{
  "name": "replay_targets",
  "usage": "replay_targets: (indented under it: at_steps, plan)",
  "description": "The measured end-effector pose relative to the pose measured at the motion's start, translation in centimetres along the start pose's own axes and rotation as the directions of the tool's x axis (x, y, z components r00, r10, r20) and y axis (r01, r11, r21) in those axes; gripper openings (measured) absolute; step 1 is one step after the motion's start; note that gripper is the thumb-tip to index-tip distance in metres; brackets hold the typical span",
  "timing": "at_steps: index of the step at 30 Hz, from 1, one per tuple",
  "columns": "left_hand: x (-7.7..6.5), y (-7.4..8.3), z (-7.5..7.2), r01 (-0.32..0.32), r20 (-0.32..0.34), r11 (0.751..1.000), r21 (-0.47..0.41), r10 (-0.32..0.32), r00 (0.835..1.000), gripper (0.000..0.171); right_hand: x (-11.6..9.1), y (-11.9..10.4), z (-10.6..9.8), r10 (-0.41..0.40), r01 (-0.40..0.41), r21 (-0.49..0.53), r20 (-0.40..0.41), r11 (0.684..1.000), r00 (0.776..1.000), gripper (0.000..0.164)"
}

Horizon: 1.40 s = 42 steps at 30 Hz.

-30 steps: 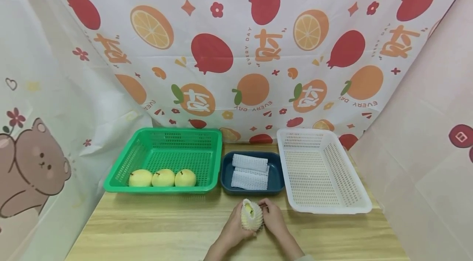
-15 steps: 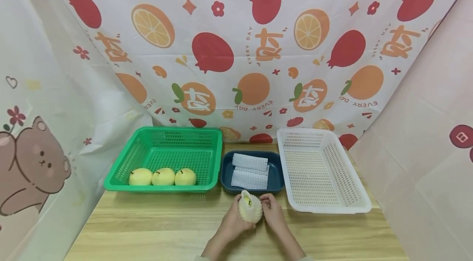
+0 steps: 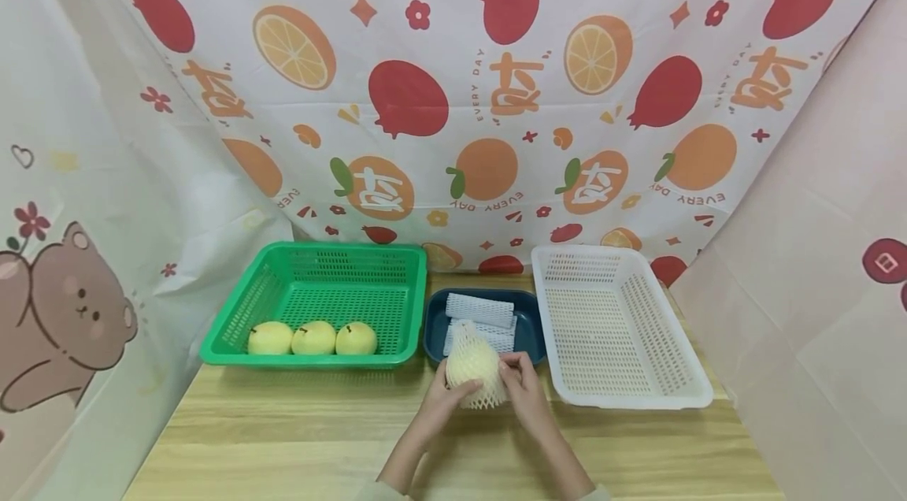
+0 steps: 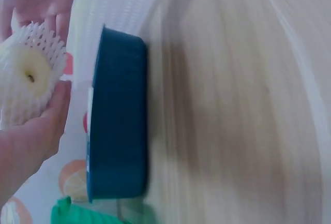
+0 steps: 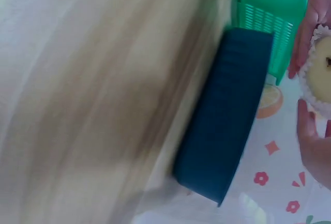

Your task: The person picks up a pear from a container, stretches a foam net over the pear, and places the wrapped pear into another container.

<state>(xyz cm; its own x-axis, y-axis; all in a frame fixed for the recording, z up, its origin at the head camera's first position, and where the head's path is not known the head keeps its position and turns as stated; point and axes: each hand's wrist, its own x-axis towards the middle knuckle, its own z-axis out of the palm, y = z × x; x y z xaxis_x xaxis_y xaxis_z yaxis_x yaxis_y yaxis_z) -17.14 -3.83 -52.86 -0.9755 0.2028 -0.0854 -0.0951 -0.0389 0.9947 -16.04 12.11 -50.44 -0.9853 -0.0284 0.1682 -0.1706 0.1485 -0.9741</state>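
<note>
While our left hand [image 3: 439, 400] grips the netted pear [image 3: 476, 369], raised at the near side of the blue tray [image 3: 527, 325], our right hand [image 3: 525, 389] pinches the foam net [image 3: 465, 339], long axis running trayward, tapered end foremost.

Head view forward-down, closer wrist views sharing netted fruit [image 4: 28, 74]

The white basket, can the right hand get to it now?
Probably yes. The white basket is close by, ahead and to the right of the right hand. Nothing seems to stand between them, though that hand is at the netted fruit.
</note>
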Motion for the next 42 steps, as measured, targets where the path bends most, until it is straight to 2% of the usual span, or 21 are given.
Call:
replay_targets:
  at_steps: [6, 13, 17, 22, 27, 30, 33, 37, 39, 42]
  plan:
    - [0.2, 0.7, 0.5, 0.014, 0.011, 0.981, -0.191, -0.012, 1.0, 0.074, 0.0, -1.2, 0.2, -0.047, 0.038, 0.108, 0.075, 0.993, 0.996, 0.032]
    - [0.4, 0.9, 0.9, 0.001, -0.085, 0.949, -0.316, -0.029, 0.996, 0.077, 0.1, -1.3, 0.7, -0.046, 0.033, 0.114, 0.108, 0.993, 0.993, 0.037]
    - [0.3, 0.8, 1.2, -0.022, -0.093, 0.924, -0.383, -0.015, 0.996, 0.076, 0.1, -1.3, 0.9, -0.075, 0.065, 0.099, 0.098, 0.993, 0.992, 0.038]
    - [0.2, 0.7, 1.4, -0.03, -0.053, 0.924, -0.381, 0.011, 0.999, 0.079, 0.1, -1.1, 1.0, -0.106, 0.098, 0.089, 0.079, 0.991, 0.991, 0.036]
    - [0.2, 0.5, 1.5, -0.015, 0.001, 0.92, -0.392, 0.017, 1.0, 0.073, 0.0, -0.8, 0.9, -0.083, 0.077, 0.1, 0.062, 0.992, 0.995, 0.036]
    - [0.2, 0.5, 1.5, -0.015, 0.009, 0.931, -0.364, 0.019, 1.0, 0.073, -0.1, -0.6, 0.8, -0.048, 0.041, 0.113, 0.055, 0.993, 0.997, 0.036]
    - [0.2, 0.7, 1.5, -0.006, 0.021, 0.945, -0.326, 0.014, 1.0, 0.073, -0.1, 0.6, 0.7, -0.026, 0.021, 0.117, 0.036, 0.993, 0.999, 0.036]
    - [0.2, 0.9, 1.5, 0.019, 0.052, 0.956, -0.294, -0.004, 0.999, 0.072, 0.2, 2.0, 0.8, -0.006, 0.007, 0.077, -0.014, 0.997, 1.0, 0.038]
    - [0.2, 0.9, 1.4, 0.028, 0.044, 0.966, -0.258, -0.017, 0.999, 0.073, 0.3, 1.8, 0.8, 0.015, -0.013, 0.04, -0.045, 0.999, 0.999, 0.04]
    - [0.1, 1.0, 1.5, 0.015, -0.005, 0.983, -0.185, -0.016, 1.0, 0.078, 0.5, 1.4, 0.7, 0.043, -0.045, -0.021, -0.101, 0.999, 0.994, 0.044]
